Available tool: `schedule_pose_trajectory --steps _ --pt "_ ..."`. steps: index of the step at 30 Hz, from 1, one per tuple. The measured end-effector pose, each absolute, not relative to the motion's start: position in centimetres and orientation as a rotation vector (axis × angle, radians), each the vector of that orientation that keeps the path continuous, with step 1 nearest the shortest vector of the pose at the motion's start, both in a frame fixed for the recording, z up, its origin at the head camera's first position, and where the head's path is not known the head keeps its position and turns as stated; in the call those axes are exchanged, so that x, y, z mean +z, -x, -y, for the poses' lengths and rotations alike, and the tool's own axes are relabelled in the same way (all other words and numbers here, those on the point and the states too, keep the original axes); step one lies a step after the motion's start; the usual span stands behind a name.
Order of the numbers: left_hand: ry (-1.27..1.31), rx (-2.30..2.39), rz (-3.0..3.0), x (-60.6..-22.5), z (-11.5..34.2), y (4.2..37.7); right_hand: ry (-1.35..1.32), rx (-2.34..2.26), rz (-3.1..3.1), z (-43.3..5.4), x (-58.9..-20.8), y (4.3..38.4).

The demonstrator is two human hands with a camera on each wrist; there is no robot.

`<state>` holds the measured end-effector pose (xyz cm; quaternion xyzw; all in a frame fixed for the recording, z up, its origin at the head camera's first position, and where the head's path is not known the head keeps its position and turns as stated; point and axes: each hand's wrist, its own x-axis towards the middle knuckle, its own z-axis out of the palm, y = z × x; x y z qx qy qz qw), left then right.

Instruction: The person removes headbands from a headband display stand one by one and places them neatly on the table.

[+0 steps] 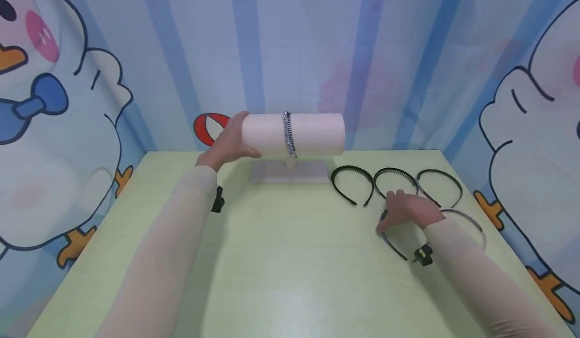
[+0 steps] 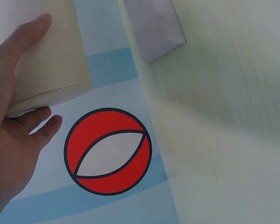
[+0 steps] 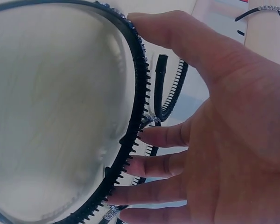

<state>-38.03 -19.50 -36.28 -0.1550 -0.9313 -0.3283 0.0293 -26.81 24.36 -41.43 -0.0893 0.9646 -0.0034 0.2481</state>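
Observation:
A white roller-shaped headband stand (image 1: 312, 132) stands at the back of the table on a flat base (image 1: 272, 173). One glittery headband (image 1: 289, 135) is around its middle. My left hand (image 1: 231, 139) grips the roller's left end, thumb along its surface in the left wrist view. At the front right, my right hand (image 1: 405, 209) holds a dark toothed headband (image 3: 139, 84) by its outer edge, with the thumb near a sparkling stretch and the fingers spread along the teeth. Part of that headband is hidden behind the hand in the head view.
More headbands lie on the right side of the table: a black one (image 1: 352, 167), a toothed one (image 1: 394, 171), a thin one (image 1: 453, 178) and a pale one (image 1: 471, 218) partly behind the right arm. A printed curtain (image 1: 299, 41) closes off the table's back edge.

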Motion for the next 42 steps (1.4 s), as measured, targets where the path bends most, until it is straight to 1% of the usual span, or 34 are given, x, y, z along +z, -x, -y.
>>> schedule_pose_trajectory --steps 22,31,38,42 --pt "0.454 -1.001 2.879 -36.5 19.5 38.3 0.28 -0.071 -2.643 -25.1 -41.9 27.4" --pt "0.458 -0.991 2.881 -36.5 19.6 38.5 0.314 -0.166 -2.746 -25.6 -38.9 28.5" --pt "0.469 -1.028 2.866 -36.5 19.6 38.5 0.381 -0.218 -2.866 -24.0 -35.9 30.0" --pt "0.465 -1.022 2.868 -36.5 19.6 38.4 0.449 -0.346 -2.931 -22.8 -34.5 30.9"
